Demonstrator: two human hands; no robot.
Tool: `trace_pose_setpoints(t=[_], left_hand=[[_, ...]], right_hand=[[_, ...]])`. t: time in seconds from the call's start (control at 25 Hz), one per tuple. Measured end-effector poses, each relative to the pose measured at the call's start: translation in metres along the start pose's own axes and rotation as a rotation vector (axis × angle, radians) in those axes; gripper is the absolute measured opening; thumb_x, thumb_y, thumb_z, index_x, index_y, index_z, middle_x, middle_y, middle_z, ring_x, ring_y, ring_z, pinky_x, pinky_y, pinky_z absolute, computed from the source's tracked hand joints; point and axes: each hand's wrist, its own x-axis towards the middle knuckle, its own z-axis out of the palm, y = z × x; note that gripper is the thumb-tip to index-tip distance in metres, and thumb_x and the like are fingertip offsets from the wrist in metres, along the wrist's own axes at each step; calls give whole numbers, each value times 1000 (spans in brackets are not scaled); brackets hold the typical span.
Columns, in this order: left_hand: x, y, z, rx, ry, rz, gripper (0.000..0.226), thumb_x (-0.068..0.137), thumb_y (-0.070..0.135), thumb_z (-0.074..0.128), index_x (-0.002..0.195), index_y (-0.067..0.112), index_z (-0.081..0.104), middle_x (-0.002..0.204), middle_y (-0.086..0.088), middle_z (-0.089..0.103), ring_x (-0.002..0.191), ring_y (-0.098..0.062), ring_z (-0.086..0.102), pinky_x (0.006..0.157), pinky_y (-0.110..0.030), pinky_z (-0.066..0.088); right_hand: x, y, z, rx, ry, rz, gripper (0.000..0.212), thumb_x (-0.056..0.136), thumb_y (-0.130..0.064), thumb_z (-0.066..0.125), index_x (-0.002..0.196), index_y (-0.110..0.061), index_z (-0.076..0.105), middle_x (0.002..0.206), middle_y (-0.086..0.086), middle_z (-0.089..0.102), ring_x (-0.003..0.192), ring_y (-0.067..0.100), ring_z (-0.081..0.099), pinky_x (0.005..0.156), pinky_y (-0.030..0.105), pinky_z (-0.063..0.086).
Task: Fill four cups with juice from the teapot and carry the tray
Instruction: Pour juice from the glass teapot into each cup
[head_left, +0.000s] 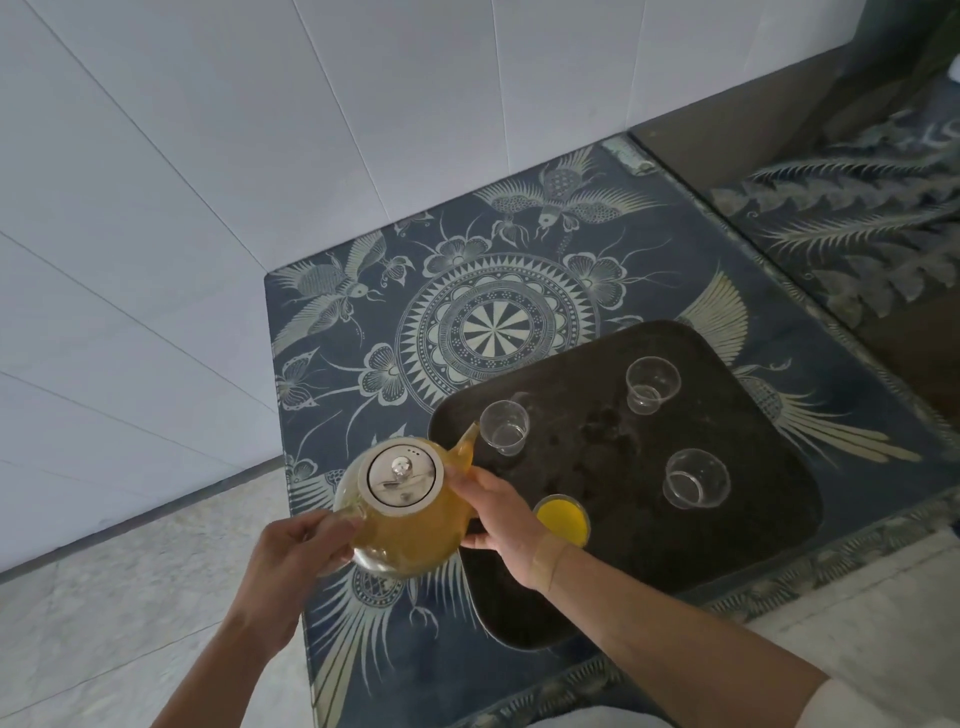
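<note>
Both hands hold a glass teapot (402, 512) of orange juice above the tray's (753, 561) near-left edge: the left hand (301, 545) closed on its handle side, the right hand (506, 519) pressed against its body by the spout. One cup (562, 519) at the tray's 7 o'clock is full. The spout points toward the empty cup (504, 427) at 10 o'clock, so tipping slowly over its rim seems wise. Two more empty cups, at 1 o'clock (652, 385) and 4 o'clock (696, 478), stand well apart, with nothing blocking the pour on the patterned blue table (498, 322).

Bare forearms — white sleeve (883, 701) edge

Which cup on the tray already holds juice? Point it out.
The cup nearest the right hand, at the tray's near edge: filled cup. The other three are clear and empty.
</note>
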Motion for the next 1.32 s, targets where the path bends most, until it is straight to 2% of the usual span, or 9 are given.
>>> trace_pose_setpoints(t=[0.12,0.24,0.36,0.52,0.6,0.76,0.92,1.12,1.32], left_hand=[[14,1,2,26,-4,-4,44,78,29,76,71,-14,67,58,-7,60,61,-17,55,73,-38,47],[25,2,2,61,-29,-30,50,69,38,77,70,-11,68,62,-16,58,66,-27,51,75,-47,48],[36,4,3,75,-35,-50,41,76,33,78,71,-8,72,68,-25,58,70,-32,50,82,-54,49],[48,6,8,152,-34,-82,31,90,13,68,60,7,74,55,2,65,64,-20,56,76,-39,48],[51,11,11,176,-35,-88,29,91,11,67,63,7,74,53,5,67,64,-18,58,74,-35,47],[57,15,14,219,-29,-96,26,91,12,66,70,0,76,56,1,69,68,-21,61,81,-40,50],[59,19,15,266,-22,-115,28,90,14,68,66,5,78,58,0,71,71,-23,63,82,-42,51],[59,24,18,282,-15,-126,26,90,12,68,69,0,76,53,1,68,69,-22,61,80,-40,51],[60,28,19,316,-10,-155,26,89,14,70,65,4,78,56,-2,70,71,-25,63,79,-40,50]], right_hand=[[11,-1,-1,35,35,9,48,96,-53,57,136,-26,57,132,1,64,123,21,57,89,38,50],[20,-1,-2,69,58,25,48,97,-53,56,135,-25,59,128,1,67,116,17,60,80,33,51],[29,0,-3,101,77,52,48,97,-55,55,134,-24,60,128,2,67,115,17,60,77,32,51],[40,4,-7,130,80,79,50,93,-59,59,131,-26,61,127,1,66,119,20,58,95,43,50],[46,7,-9,143,82,87,53,91,-61,60,131,-26,62,129,1,66,121,21,57,101,47,49],[52,9,-11,172,81,102,56,89,-63,61,131,-26,63,130,2,67,122,22,58,91,42,51],[51,9,-11,194,78,118,53,92,-61,58,130,-23,63,127,2,67,119,21,58,82,38,50],[51,11,-12,213,71,135,52,93,-60,58,129,-23,64,126,1,69,118,21,59,83,38,50],[50,11,-11,238,60,142,54,92,-59,59,128,-20,66,124,4,70,116,23,61,86,39,52]])
